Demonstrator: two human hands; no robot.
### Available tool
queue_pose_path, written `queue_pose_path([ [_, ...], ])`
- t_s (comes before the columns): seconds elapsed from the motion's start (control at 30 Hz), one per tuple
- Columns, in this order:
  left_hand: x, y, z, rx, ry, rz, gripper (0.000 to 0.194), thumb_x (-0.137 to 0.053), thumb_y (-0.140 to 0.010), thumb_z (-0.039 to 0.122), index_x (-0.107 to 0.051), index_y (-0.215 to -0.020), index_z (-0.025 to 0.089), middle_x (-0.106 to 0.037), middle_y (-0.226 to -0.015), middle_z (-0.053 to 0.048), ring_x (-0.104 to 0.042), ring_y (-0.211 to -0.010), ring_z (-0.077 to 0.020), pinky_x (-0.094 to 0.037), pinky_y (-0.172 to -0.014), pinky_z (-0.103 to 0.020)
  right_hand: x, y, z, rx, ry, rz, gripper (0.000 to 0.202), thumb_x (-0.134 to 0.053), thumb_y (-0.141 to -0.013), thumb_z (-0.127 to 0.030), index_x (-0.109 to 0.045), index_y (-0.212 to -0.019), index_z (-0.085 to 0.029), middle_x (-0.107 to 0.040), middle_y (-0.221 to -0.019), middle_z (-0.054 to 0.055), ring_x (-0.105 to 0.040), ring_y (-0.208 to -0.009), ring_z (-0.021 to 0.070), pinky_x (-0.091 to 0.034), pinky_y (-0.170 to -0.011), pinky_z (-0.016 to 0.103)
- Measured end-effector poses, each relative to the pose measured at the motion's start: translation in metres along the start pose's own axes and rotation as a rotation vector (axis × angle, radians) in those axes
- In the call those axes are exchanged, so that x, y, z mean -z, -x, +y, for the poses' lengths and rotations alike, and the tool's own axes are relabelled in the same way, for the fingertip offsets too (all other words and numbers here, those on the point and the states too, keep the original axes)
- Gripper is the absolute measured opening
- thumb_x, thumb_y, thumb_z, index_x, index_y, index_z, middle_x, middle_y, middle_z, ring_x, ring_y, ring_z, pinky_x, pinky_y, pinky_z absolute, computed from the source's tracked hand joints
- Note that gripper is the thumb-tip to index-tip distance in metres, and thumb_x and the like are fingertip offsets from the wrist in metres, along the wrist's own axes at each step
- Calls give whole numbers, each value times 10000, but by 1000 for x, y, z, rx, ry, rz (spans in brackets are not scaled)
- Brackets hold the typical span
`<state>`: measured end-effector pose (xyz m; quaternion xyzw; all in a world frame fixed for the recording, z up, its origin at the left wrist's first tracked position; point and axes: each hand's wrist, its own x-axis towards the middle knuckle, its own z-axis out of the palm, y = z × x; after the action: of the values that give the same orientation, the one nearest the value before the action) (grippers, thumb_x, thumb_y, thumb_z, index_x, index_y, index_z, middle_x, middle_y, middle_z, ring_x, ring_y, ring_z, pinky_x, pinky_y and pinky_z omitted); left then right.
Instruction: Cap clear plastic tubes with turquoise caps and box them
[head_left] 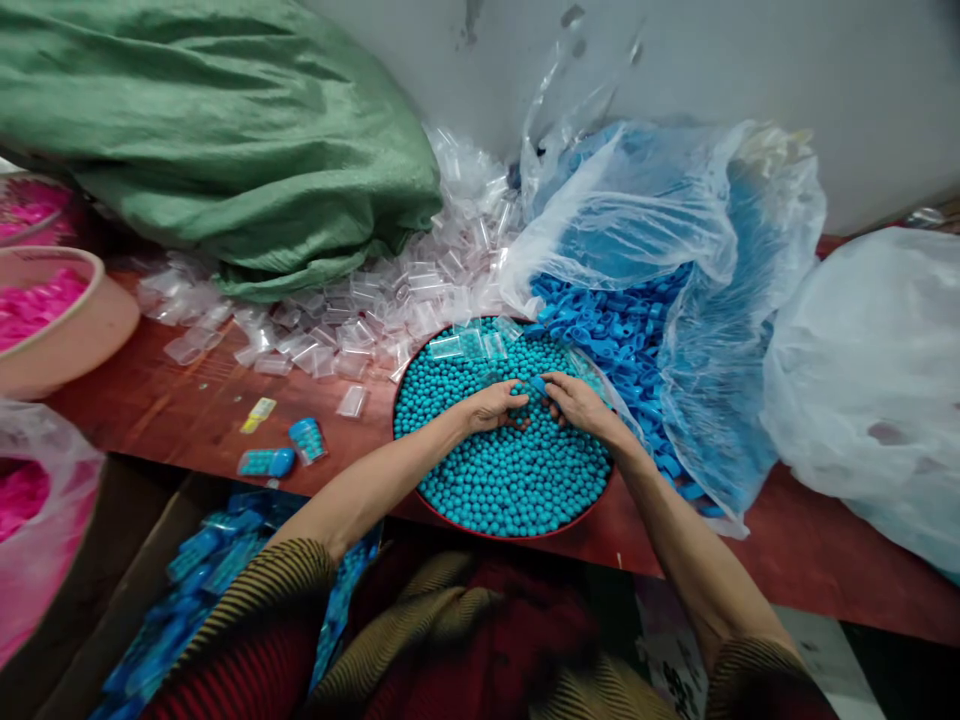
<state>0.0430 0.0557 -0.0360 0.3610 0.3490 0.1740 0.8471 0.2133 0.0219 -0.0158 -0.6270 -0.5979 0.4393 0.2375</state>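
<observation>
Two bare hands met over a round, red-rimmed basin (517, 537) brimming with turquoise balls (510, 490), set near the front edge of a reddish table (172, 395). The right hand (579, 402) pinched a blue cap (538, 385) between thumb and fingers, just above the balls. The left hand (491, 405) faced it with curled fingers, very near the cap; whether those fingers gripped anything was too small to tell. A few clear containers (447, 347) lay on the balls at the basin's far side, and beyond them a heap of similar ones (420, 285) spread beneath a green sack (247, 140). To the right, loose blue caps (607, 320) spilled from a translucent plastic bag (705, 220). On the table to the left were two filled, blue-capped containers (306, 440), near a small yellow piece (259, 414). Below the table edge, more blue-capped containers (195, 560) lay piled.
</observation>
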Motion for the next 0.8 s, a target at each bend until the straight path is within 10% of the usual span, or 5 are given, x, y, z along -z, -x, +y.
queue_pose_path([
  [0.43, -20, 25, -6, -390, -261, 334, 421, -589, -744, 213, -544, -1159, 159, -592, -725, 39, -542, -603, -80, -455, -613, -205, -14, 21, -14, 227, 147, 171, 276, -383, -896, -325, -619, -950, -192, -590, -643, 5, -537, -529, 140, -437, -566, 263],
  [0.8, -25, 41, -4, -340, -266, 353, 455, -494, -794, 255, -506, -1243, 185, -534, -555, 46, -512, -439, -95, -413, -434, -198, -10, 28, -17, 386, 294, 76, 317, -418, -876, -319, -642, -1068, -202, -683, -949, 89, -626, -856, 218, -489, -782, 354],
])
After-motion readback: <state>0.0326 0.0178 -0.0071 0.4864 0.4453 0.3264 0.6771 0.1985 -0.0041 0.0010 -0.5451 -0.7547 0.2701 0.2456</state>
